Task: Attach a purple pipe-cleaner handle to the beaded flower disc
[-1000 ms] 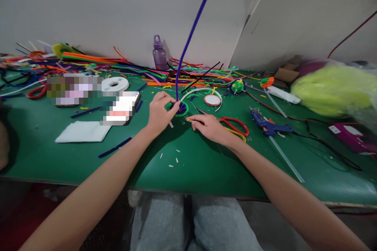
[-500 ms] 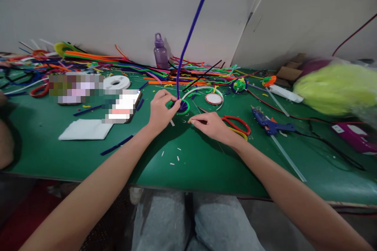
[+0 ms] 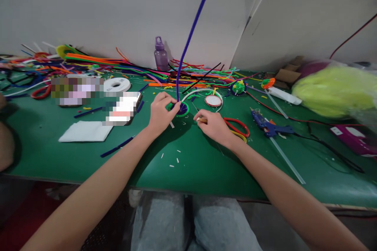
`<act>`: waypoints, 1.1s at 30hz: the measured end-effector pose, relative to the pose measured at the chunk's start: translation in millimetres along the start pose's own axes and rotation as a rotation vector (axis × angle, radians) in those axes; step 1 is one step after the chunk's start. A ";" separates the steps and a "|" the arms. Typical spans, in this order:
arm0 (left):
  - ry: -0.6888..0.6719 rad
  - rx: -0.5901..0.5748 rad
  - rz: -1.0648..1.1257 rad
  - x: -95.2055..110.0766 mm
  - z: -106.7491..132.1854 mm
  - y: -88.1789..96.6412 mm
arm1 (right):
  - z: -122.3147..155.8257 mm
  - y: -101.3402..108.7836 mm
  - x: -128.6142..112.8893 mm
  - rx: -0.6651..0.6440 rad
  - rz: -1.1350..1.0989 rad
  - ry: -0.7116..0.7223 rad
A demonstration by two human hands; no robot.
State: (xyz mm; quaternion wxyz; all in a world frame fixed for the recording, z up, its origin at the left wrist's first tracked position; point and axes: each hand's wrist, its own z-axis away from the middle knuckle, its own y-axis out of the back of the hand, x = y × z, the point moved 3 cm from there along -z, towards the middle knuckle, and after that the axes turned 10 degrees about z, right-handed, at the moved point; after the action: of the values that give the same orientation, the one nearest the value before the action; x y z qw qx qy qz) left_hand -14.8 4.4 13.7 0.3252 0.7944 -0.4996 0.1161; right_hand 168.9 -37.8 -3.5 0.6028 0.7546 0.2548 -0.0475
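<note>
My left hand (image 3: pixel 163 113) pinches a dark blue pipe cleaner (image 3: pixel 193 27), whose long free end rises toward the wall. At its base lies a small round piece (image 3: pixel 184 109) with a dark blue middle and a green rim, partly covered by my fingers. Just right of it, my right hand (image 3: pixel 212 125) is closed on a thin tool with a tan handle (image 3: pixel 202 120); a fine shaft seems to point toward the round piece. Scissors with red and yellow handles (image 3: pixel 240 126) lie beside and partly behind this hand. White snippets (image 3: pixel 174 160) are scattered in front on the table.
Bundles of coloured pipe cleaners (image 3: pixel 118 62) line the wall, near a purple bottle (image 3: pixel 161 55). A ribbon spool (image 3: pixel 123 84), phone (image 3: pixel 125 106) and folded white tissue (image 3: pixel 85 131) are left. A blue glue gun (image 3: pixel 269 125) with its cord lies right. Another person's arm (image 3: pixel 6 137) shows at far left.
My right hand has shifted slightly right, away from the round piece, and the tan handle now shows more between its fingers. My left hand keeps its pinch; the view has tilted slightly.
</note>
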 end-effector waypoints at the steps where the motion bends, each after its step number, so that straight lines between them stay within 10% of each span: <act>1: 0.001 -0.002 0.003 -0.1 0.0 0.1 | -0.2 0.5 1.9 0.014 0.020 -0.024; 16: 0.051 -0.030 0.103 -1.7 -1.0 -0.1 | 1.5 6.6 2.9 0.100 0.296 -0.141; 33: 0.117 -0.216 0.287 0.8 -0.9 -5.1 | -3.1 0.5 3.5 0.136 0.079 0.055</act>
State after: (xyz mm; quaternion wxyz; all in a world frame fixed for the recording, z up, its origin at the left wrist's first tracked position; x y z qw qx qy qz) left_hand -9.9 5.8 12.8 0.4173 0.6672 -0.5976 0.1532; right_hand 171.4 -33.8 -3.5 0.5444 0.8042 0.2376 -0.0202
